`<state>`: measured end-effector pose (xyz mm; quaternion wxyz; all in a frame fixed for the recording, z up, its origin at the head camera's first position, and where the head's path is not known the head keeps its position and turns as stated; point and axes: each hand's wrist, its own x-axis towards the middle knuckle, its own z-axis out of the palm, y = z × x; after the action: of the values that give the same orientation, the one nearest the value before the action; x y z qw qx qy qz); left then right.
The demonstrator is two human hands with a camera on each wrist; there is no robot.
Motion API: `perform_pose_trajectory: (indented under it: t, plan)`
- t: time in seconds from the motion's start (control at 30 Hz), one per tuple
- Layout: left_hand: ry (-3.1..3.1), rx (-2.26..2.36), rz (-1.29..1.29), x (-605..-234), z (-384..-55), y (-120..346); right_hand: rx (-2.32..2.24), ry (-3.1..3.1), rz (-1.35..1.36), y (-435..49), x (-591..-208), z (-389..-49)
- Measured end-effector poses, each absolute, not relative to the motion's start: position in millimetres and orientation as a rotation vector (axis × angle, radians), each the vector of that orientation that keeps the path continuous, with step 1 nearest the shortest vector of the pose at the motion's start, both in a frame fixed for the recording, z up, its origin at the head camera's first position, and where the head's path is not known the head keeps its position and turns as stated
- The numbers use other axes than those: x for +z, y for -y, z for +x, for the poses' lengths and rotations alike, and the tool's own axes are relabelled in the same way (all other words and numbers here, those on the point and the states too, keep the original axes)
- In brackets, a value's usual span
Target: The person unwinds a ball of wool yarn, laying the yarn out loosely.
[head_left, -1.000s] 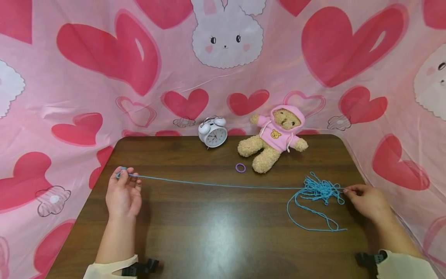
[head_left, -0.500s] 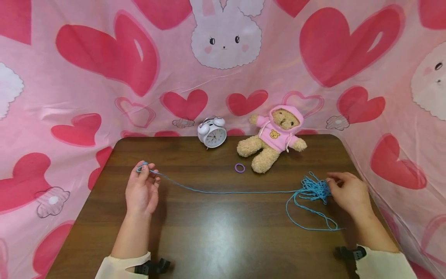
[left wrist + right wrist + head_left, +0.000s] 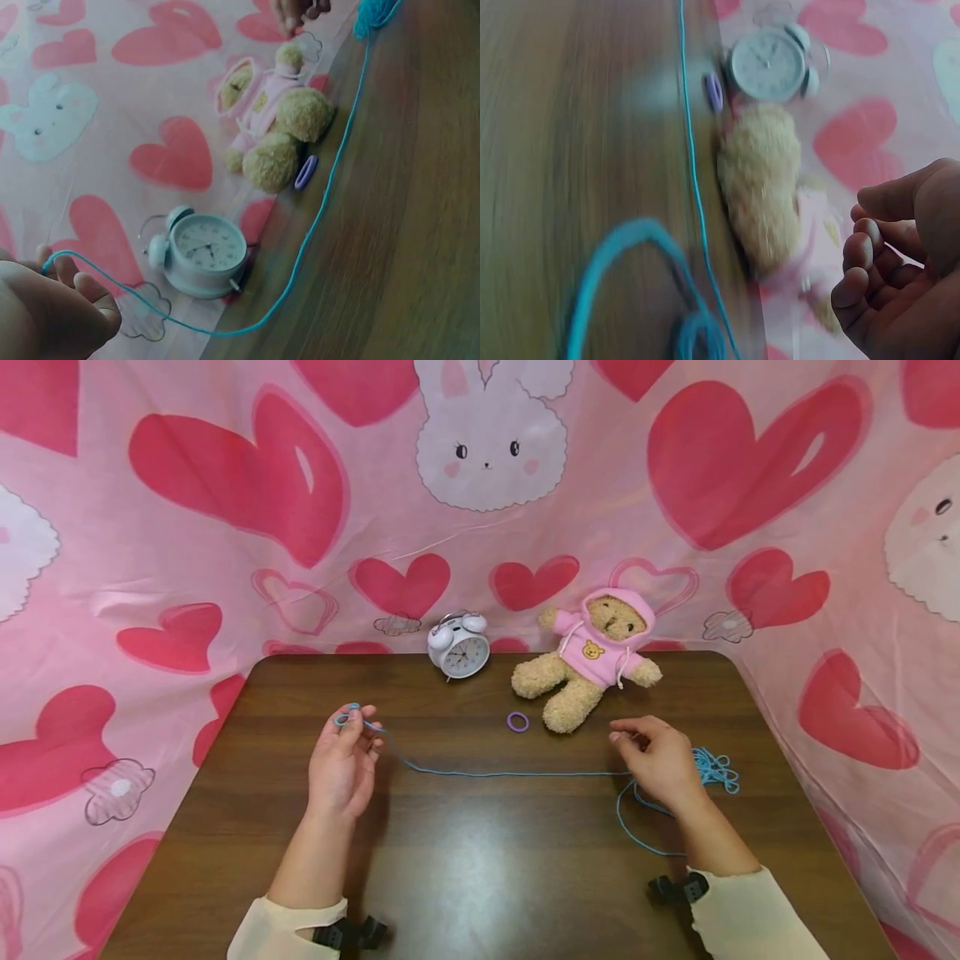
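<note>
Between the thumb and fingers of my raised left hand, on the left of the head view, I pinch a small loop of blue yarn. From there the strand sags to the table and runs right. It leads toward a tangled pile of the same yarn, partly covered by my right hand. That hand hovers over the strand with loosely curled fingers and holds nothing, as the right wrist view shows. A loose loop of yarn lies below it there.
At the back of the brown table stand a white alarm clock and a teddy bear in a pink hoodie. A purple ring lies before the bear. A pink heart-patterned cloth hangs behind.
My left hand has moved right with the yarn, so the taut strand now sags. My right hand has let go of the yarn at the pile's right side and moved left across it.
</note>
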<state>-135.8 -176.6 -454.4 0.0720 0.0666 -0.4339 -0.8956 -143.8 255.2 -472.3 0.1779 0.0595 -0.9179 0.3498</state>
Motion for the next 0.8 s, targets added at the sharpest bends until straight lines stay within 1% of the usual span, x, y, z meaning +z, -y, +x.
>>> perform_pose_trajectory:
  t: [0.47,0.8]
  plan:
    - [1.406,-2.761,0.141,-458.0,-137.2,150.1,1.207,2.593,0.372,-175.1,-478.7,-151.5]
    - [1.432,-2.864,0.104,-459.4,-132.4,124.0,1.418,2.520,0.662,-127.3,-481.8,-150.9]
